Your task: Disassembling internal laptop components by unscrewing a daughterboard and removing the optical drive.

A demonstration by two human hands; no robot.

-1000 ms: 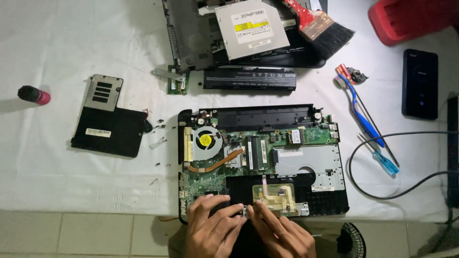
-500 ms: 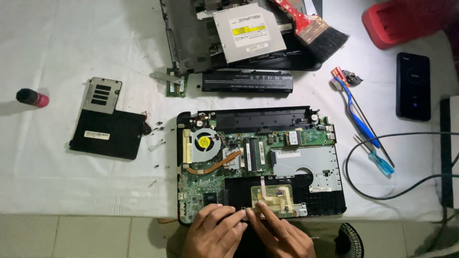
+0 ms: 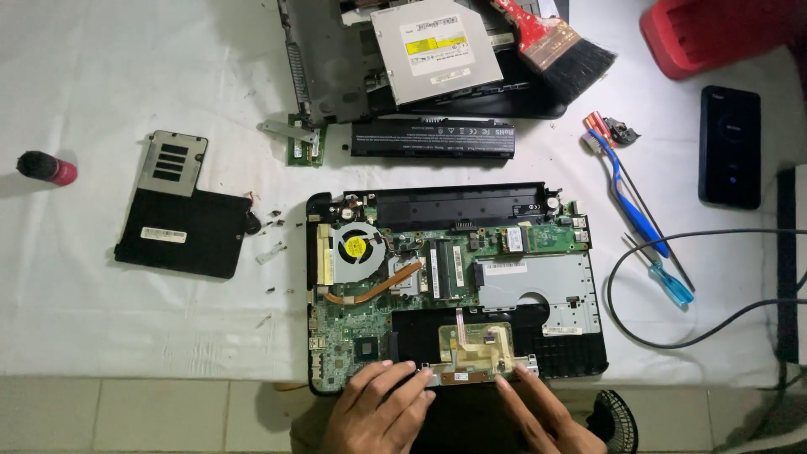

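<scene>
While we look down at the desk, we note these lines:

Left hand: fingers spread and flat, grasping nothing; tips press on front edge of the opened laptop base, just left of the touchpad board.
Right hand: also unclenched, index finger stretched to the small metal strip under the touchpad board, right end; no object held.
Change vs 1 s ago: both hands were close together, pinching at one middle point of the front edge; now they are apart, one at each end of the strip. View also moved a bit nearer to the laptop.
Meaning: we judge the work went from one spot to the whole strip width, prob. pressing or freeing it on both sides.
Laptop base: at desk's near edge, motherboard w/ fan open to view.
Around: battery behind it, black cover at left, blue screwdriver and phone at right, brush far back.
</scene>
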